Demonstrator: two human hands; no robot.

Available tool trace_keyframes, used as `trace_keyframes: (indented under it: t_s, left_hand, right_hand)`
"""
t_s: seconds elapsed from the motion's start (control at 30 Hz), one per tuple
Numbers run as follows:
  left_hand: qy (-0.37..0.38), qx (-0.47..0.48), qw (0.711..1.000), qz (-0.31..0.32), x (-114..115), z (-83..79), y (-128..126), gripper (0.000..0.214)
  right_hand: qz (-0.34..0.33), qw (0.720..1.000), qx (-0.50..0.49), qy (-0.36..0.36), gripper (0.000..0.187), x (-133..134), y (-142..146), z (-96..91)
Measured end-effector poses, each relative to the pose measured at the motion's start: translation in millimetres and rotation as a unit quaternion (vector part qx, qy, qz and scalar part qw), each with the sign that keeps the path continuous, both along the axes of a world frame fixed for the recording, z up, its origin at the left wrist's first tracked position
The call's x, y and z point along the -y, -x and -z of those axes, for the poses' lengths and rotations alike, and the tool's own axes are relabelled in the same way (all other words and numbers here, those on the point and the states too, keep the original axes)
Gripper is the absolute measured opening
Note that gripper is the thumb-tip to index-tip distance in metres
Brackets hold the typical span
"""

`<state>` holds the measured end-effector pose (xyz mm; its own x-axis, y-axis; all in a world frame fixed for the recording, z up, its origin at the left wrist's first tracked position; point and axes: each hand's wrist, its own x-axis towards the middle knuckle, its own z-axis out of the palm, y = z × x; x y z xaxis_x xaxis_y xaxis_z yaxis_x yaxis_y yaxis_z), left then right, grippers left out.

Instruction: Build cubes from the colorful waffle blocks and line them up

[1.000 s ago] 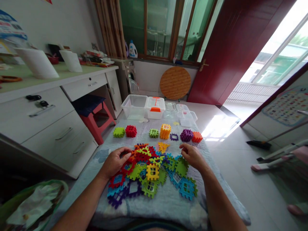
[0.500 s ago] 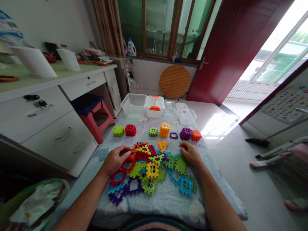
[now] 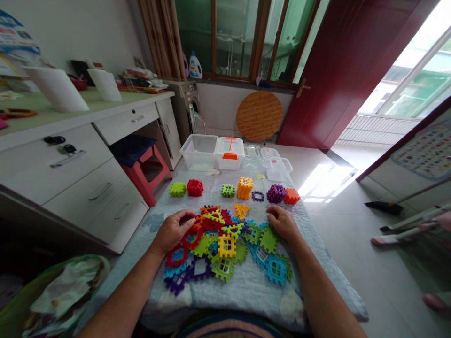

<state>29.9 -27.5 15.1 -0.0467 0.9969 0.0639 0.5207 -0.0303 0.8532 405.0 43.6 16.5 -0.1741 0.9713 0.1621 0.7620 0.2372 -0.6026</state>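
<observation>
A pile of plastic interlocking building tiles in red, green, blue, purple and yellow lies on the cloth in front of me. My left hand (image 3: 176, 230) rests at the pile's left edge, thumb and fingers apart and loosely curved, beside the red and orange tiles (image 3: 193, 238). My right hand (image 3: 282, 221) rests at the right edge, fingers loosely bent, near a green tile (image 3: 268, 239); nothing shows in it. A yellow window tile (image 3: 227, 246) lies on top of the pile. An orange-yellow triangular tile (image 3: 241, 211) lies behind it.
Behind the pile stand tile stacks: light green (image 3: 178, 189), red (image 3: 195, 188), yellow (image 3: 244, 188), purple (image 3: 276, 193) and orange (image 3: 291, 196). Clear plastic bins (image 3: 199, 152) line the table's far edge. A red stool (image 3: 141, 173) stands left, beside a white desk (image 3: 70, 164).
The whole view has shifted slightly to the right and up in the frame. Both hands and the tiles keep their places on the cloth.
</observation>
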Motion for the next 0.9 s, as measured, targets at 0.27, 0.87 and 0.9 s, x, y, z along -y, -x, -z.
trace_keyframes:
  t_s: [0.27,0.87,0.9]
  left_hand:
    - [0.002,0.018,1.0,0.007,1,-2.0,-2,0.031]
    - [0.004,0.002,1.0,0.002,0,1.4,0,0.034]
    - [0.003,0.001,1.0,0.002,0,1.6,0,0.034]
  right_hand:
    - [0.002,1.0,0.002,0.006,0.025,1,0,-0.4]
    - [-0.191,0.981,-0.009,0.029,0.039,22,31,-22.6]
    - [-0.198,0.98,-0.013,0.033,0.041,22,32,-22.4]
